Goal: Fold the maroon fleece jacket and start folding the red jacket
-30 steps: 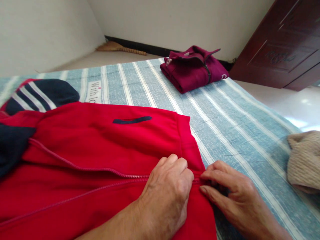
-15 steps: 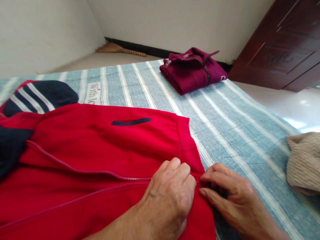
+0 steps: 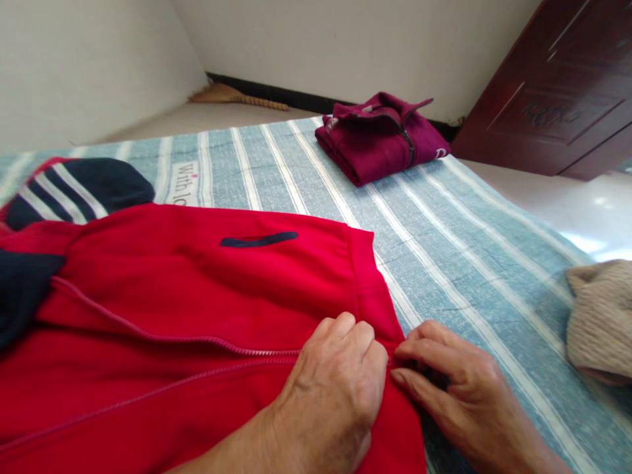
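Observation:
A red zip-up jacket (image 3: 197,289) with navy and white striped sleeves lies flat on a blue and white striped sheet (image 3: 444,237). Its zipper runs from the left to the hem. My left hand (image 3: 336,388) is closed, fingers curled over the zipper's lower end at the hem. My right hand (image 3: 449,388) pinches the same hem end from the right, its fingertips touching those of the left hand. What sits between the fingers is hidden.
A folded maroon jacket (image 3: 380,135) lies at the far end of the sheet. A beige knitted garment (image 3: 600,322) sits at the right edge. A dark wooden door (image 3: 557,92) stands at the back right, and a broom (image 3: 237,95) lies by the wall.
Both hands stay at the zipper's end by the hem. The left hand has shifted slightly right and closer to the right fingers. The jacket has not moved.

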Demonstrator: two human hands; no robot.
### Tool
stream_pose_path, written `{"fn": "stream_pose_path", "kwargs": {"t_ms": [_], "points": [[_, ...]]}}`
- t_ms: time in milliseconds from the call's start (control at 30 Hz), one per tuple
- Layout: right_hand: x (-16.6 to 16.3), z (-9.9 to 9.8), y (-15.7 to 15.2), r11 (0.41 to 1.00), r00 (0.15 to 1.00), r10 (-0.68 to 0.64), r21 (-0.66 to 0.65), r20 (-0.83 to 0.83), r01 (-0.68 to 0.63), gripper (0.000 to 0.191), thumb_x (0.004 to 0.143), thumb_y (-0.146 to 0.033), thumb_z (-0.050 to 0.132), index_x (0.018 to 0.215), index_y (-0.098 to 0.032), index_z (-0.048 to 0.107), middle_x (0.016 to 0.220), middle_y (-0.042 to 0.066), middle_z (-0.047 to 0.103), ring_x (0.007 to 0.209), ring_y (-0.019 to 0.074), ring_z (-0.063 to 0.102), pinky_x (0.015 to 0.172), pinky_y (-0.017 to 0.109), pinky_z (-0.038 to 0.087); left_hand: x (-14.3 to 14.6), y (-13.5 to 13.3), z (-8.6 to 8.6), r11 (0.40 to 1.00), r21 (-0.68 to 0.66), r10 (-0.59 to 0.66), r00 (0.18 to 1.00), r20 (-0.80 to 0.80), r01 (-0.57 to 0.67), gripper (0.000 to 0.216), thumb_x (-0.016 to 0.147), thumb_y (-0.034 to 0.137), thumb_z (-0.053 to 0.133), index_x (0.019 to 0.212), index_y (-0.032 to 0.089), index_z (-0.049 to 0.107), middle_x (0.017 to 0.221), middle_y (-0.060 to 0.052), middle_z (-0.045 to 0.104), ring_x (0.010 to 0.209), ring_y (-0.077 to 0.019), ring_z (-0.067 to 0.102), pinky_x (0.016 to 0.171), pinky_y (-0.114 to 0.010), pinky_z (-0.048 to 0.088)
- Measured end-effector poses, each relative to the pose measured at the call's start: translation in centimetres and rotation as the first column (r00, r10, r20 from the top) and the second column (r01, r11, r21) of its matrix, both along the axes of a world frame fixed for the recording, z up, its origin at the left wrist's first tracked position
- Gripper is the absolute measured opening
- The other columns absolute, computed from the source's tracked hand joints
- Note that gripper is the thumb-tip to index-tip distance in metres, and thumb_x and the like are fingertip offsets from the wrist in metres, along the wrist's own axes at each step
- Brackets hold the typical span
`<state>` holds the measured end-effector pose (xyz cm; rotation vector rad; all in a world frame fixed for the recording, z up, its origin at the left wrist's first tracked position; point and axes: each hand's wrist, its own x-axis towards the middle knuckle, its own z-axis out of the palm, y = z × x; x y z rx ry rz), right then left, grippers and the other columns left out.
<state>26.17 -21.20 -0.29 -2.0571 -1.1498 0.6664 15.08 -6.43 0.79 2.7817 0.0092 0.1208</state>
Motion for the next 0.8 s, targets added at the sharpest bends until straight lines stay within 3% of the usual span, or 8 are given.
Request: {"fn": "stream_pose_path", "kwargs": {"t_ms": [600, 800], "points": [[-0.1, -0.2, 0.7, 0.998, 0.998, -0.064, -0.005, 0.001, 0.064, 0.015, 0.087, -0.021, 0.055, 0.074, -0.021, 0.063, 0.073, 0.0, 0.054, 0.066, 0.0116, 0.055, 0.058, 0.025, 0.042, 0.2, 0.0, -0.4, 0.999, -0.01, 0.042, 0.999, 0.008, -0.042, 0.017, 0.074, 0.005, 0.044, 0.069, 0.017, 0.054, 0.071, -0.006, 0.051, 0.065, -0.019, 0.041, 0.062, -0.035, 0.044], [-0.3, 0.2, 1.3, 0.983, 0.984, -0.164, -0.093, -0.063, 0.158, 0.016, 0.082, -0.02, 0.06, 0.066, -0.021, 0.059, 0.07, -0.002, 0.053, 0.064, 0.0114, 0.052, 0.058, 0.026, 0.038, 0.2, -0.1, -0.4, 0.997, -0.024, 0.068, 0.997, 0.022, -0.068, 0.02, 0.077, 0.005, 0.042, 0.067, 0.017, 0.054, 0.069, -0.006, 0.051, 0.065, -0.0195, 0.043, 0.061, -0.037, 0.044]]}}
